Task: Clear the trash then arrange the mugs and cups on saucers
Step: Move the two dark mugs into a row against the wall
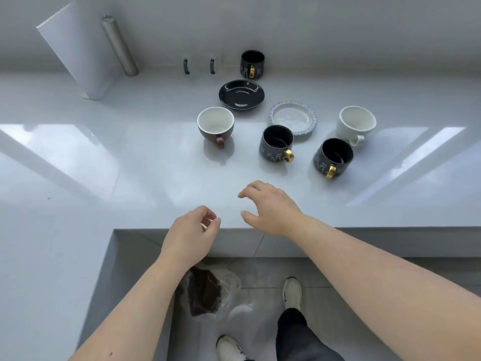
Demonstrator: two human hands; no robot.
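My left hand (192,231) hovers over the counter's front edge with thumb and fingers pinched together. Below its wrist hangs a clear plastic bag with brown trash (205,293), its top hidden behind the hand. To the right, my right hand (268,207) floats just above the counter, open and holding nothing. Beyond it stand a brown mug with a white inside (215,126), two dark mugs with gold handles (276,147) (333,157) and a white cup (357,125). A third dark mug (252,64) stands at the back. A black saucer (242,95) and a blue-rimmed white saucer (292,118) are bare.
A paper towel roll (78,50) and a metal cylinder (118,45) stand at the back left of the white counter (130,165). Two dark handles (186,66) show near the back wall. The counter has a recess where my shoes (291,293) stand on the floor.
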